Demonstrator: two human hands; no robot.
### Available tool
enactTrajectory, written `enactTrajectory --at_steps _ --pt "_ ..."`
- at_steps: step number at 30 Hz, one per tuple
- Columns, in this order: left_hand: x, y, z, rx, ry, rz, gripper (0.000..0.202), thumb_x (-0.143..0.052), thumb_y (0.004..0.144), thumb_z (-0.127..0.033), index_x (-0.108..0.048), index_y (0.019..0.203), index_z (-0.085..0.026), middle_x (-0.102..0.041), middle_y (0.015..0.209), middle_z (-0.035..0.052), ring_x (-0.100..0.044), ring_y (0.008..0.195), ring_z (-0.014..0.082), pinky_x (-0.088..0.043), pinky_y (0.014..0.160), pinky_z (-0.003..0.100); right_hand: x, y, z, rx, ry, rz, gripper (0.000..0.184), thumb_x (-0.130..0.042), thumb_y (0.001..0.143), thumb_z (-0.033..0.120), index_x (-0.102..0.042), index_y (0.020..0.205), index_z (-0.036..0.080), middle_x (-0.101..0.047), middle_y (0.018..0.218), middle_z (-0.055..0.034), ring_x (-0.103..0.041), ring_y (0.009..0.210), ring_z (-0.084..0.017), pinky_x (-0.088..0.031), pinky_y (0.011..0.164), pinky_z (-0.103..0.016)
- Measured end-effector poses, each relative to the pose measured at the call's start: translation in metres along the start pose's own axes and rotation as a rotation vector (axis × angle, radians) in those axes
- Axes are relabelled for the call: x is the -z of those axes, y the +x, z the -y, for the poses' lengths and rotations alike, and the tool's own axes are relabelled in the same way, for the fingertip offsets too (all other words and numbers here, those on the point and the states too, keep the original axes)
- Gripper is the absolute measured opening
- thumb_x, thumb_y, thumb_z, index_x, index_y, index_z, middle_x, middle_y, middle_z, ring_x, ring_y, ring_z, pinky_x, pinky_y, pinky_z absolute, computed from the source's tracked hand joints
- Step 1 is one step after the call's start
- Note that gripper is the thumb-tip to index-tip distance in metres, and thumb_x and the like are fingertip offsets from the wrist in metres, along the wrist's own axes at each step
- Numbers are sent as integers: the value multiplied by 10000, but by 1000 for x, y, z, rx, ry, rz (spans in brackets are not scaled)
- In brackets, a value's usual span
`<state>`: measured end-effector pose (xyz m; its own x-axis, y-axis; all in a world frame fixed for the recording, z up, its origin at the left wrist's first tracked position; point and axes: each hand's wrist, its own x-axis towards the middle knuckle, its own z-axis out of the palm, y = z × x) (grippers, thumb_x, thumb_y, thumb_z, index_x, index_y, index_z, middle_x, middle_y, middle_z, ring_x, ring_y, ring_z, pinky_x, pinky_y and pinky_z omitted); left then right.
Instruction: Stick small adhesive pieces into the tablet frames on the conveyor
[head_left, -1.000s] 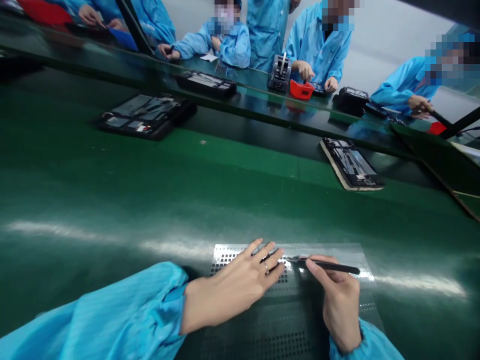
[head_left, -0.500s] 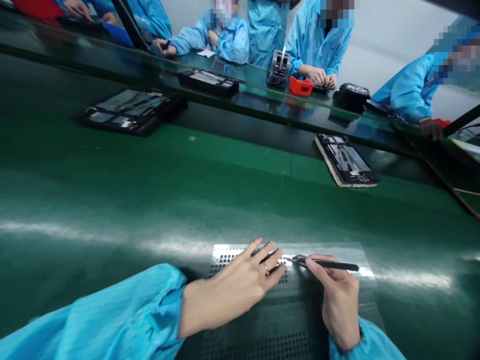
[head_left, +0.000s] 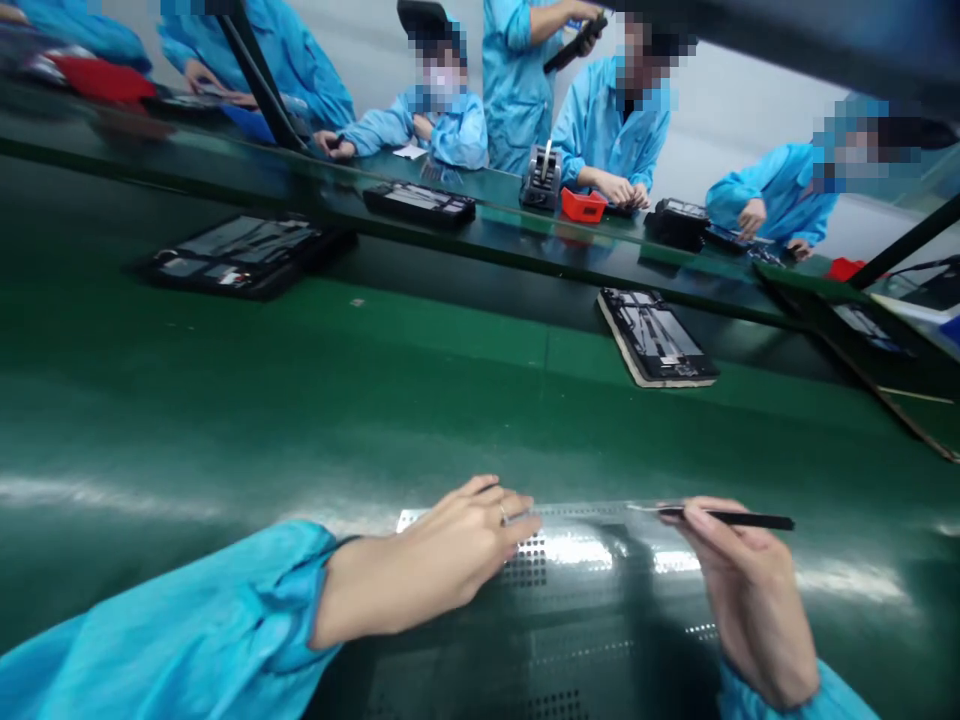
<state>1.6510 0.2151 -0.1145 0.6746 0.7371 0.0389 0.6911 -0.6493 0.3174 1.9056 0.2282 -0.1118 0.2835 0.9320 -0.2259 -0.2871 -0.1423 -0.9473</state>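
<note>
A shiny perforated metal sheet (head_left: 592, 550) lies on the green surface in front of me. My left hand (head_left: 450, 545) rests on its left part, fingers curled, a ring on one finger, pinching something too small to make out. My right hand (head_left: 742, 590) grips black tweezers (head_left: 720, 517) in a pinch, tips pointing left above the sheet's far edge. Blue sleeves cover both my arms.
A green conveyor belt (head_left: 375, 380) carries two opened dark devices: one far left (head_left: 232, 255), one on a pale board (head_left: 656, 338). Beyond, on a glossy bench (head_left: 495, 215), stand a red tray (head_left: 583, 205), a grey tape dispenser (head_left: 541, 178) and more devices. Several blue-coated people work there.
My right hand with the tweezers has moved right, away from my left hand. My left fingers have curled in. The devices on the belt have shifted left in view.
</note>
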Motion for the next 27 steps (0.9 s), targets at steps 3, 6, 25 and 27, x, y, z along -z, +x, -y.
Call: enactTrajectory --at_steps 3,6,25,27 --pt "26 25 10 108 -40 -11 306 -432 908 -172 -529 1197 -179 -576 1201 79 -541 1099 238 -391 960 417 17 36 30 134 27 -49 219 -803 474 224 -683 625 121 -665 677 -31 -659 689 -172 -529 720 -240" --pt "49 62 21 140 -54 -28 329 -478 910 -233 -494 1235 -186 -567 1220 58 -535 1109 224 -419 938 370 29 83 54 242 70 -89 155 -766 511 168 -660 613 118 -655 642 -18 -660 659 -162 -527 750 -265" --pt "-5 236 67 262 318 -208 348 -559 879 -279 -485 1200 -166 -425 1299 98 -420 1186 283 -357 974 530 -7 245 12 71 145 -135 268 -529 874 319 -551 1068 136 -587 1044 -63 -591 897 -165 -500 774 -363" --pt "3 229 79 270 341 -204 342 -559 879 -276 -489 1195 -163 -430 1295 97 -420 1187 283 -352 977 532 -14 243 8 61 149 -119 272 -530 873 316 -547 1077 137 -582 1056 -65 -588 908 -168 -499 780 -367"
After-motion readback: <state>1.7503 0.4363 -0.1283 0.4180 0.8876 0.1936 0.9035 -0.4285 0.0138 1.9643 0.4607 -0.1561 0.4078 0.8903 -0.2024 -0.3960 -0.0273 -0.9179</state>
